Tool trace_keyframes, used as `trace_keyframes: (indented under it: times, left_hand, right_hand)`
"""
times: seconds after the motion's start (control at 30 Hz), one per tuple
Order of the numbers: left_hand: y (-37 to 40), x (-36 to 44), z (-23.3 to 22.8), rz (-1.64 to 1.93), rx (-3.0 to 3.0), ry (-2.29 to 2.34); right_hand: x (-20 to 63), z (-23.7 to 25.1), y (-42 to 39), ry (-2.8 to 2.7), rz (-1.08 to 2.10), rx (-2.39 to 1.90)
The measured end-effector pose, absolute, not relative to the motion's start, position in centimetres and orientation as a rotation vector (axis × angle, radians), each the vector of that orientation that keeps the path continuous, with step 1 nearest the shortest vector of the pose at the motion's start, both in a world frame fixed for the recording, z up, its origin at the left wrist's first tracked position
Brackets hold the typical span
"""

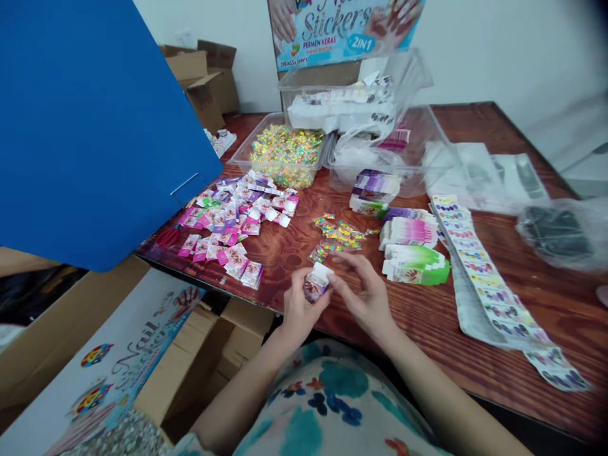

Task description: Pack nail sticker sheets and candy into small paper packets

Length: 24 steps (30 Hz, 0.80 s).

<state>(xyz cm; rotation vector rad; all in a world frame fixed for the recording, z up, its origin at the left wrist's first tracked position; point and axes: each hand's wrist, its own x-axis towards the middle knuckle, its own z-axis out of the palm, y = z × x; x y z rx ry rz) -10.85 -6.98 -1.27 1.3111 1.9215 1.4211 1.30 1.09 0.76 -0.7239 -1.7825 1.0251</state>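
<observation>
My left hand [304,307] is wrapped round a small purple-and-white printed box [315,284], whose white flap stands up at the top. Close at its right side is my right hand [365,292], fingers apart, the thumb at the edge of the flap; whether it touches is hard to tell. Small yellow shiny candy packets [342,234] lie scattered just beyond both hands. To the right sit stacks of flattened boxes, one green [415,265], one pink [409,232] and one purple [375,187]. Many small boxes [237,212] are heaped on the left.
A clear tub [273,166] full of candy packets stands behind, beside stacked clear bins [403,95]. Long sticker strips [484,272] drape across the right side. A blue panel [95,114] blocks the left. Red scissors [167,237] and an open carton [204,354] are near the table's left edge.
</observation>
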Motion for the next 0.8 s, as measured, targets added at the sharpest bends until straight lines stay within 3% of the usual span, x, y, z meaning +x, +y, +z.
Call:
trace_keyframes:
  times: [0.17, 0.33, 0.57, 0.8]
  left_hand:
    - [-6.9, -11.0, -1.6, 1.495, 1.385, 1.823]
    - [-7.0, -11.1, -1.1, 1.27, 1.384, 1.978]
    - [-7.3, -10.9, -0.1, 1.001, 1.408, 2.115]
    - [-7.2, -11.0, -0.2, 0.938, 1.516, 2.107]
  right_hand:
    - [0.7, 0.8, 0.7, -1.475, 1.7, -0.754]
    - [0.6, 0.6, 0.7, -1.159, 2.155, -0.851]
    - [1.1, 0.3, 0.7, -1.065, 2.157, -0.855]
    - [0.9, 0.2, 0.9, -0.713, 2.507, -0.799]
